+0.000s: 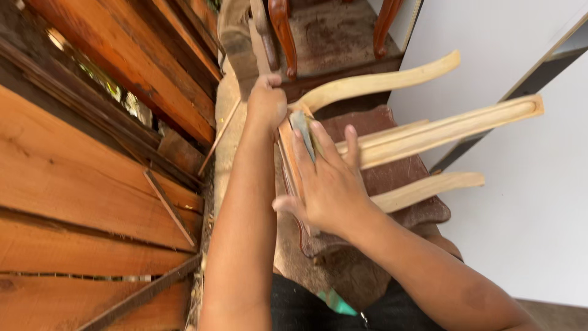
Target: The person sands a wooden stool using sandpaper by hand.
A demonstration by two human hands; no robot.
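A pale unfinished wooden chair part (429, 132), with curved slats fanning to the right, lies across a brown padded seat (392, 178). My left hand (266, 101) is closed around the piece's upper end where the slats meet. My right hand (324, 178) lies flat along its orange-brown side rail (288, 153), fingers spread, pressing a small greyish sheet (302, 129) that looks like sandpaper against the wood. Both forearms reach up from the bottom of the view.
Rough reddish planks (92, 165) are stacked along the left. Dark varnished chair legs (282, 30) stand at the top. A white panel (533, 202) fills the right side. Sawdust-covered ground (343, 276) and a green scrap (335, 301) lie below.
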